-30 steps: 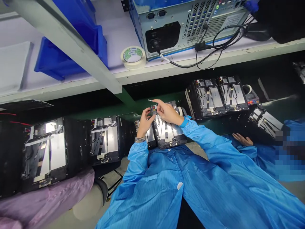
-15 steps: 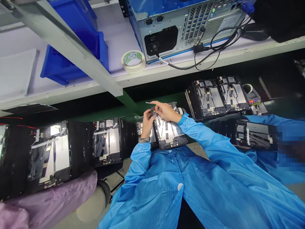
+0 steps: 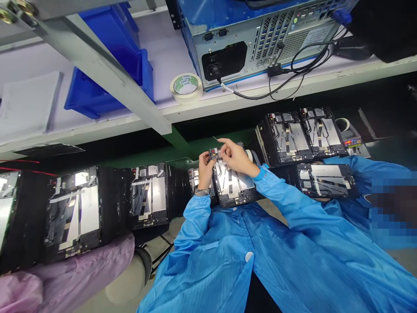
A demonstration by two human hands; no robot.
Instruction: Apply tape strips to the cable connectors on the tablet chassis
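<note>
Watching from the head cam: my left hand (image 3: 206, 170) and right hand (image 3: 235, 157) are together over a small dark module (image 3: 214, 153) with red marks, a tiny part that's hard to resolve at this size. Left fingers (image 3: 208, 159) are curled and pinching the module from its lower left. Right fingers (image 3: 224, 147) are bent over it from the other side, tips right at its edge; can't tell if they grip it or only touch. A thin white strip (image 3: 215, 138) pokes out just above the module, and it's unclear what holds it.

Module sits at the top edge of a black-framed panel unit (image 3: 233, 184), directly under both hands. Unit lies flat and open, with silver plates and dark ribbon strips across its face, and its frame looks scuffed.

More units of the same kind lie in a row on both sides, and the nearest one (image 3: 200, 178) is just beside it. Blue ESD sleeves (image 3: 286, 200) cover both my arms. Above on the shelf (image 3: 260, 89): a computer case (image 3: 260, 41), a masking tape roll (image 3: 186, 87), blue bins (image 3: 109, 71). A co-worker's blue sleeve (image 3: 352, 163) is at far right.
</note>
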